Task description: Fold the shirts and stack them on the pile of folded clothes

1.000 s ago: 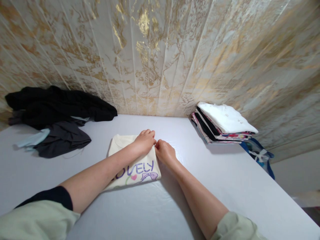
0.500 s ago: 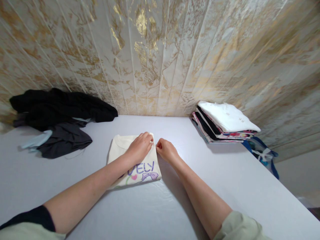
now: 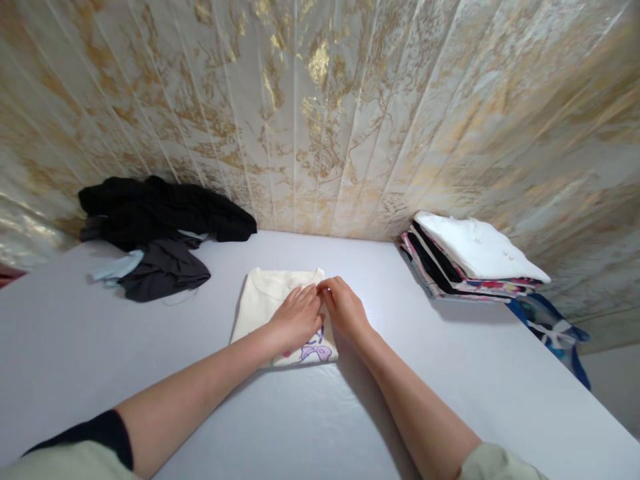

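Observation:
A folded cream T-shirt (image 3: 265, 303) lies on the white table, its neckline toward the wall and a purple bow print near the front edge. My left hand (image 3: 299, 317) rests flat on its middle, fingers stretched out and covering part of the lettering. At the shirt's right edge is my right hand (image 3: 346, 308), its fingers bent and closed together on the cloth, the tips beside my left fingertips. The underside of the right fingers is hidden.
To the right stands a stack of folded clothes (image 3: 480, 250) with a white garment on top. A blue-edged clear bag (image 3: 555, 333) is beyond the table's right edge. Dark crumpled clothes (image 3: 167, 227) lie at the back left, against the gold-patterned wall covering (image 3: 320, 133).
My right hand has moved from just beside the shirt's right edge onto it, next to the left hand. My left hand has slid slightly toward me and flattened. The view has turned left.

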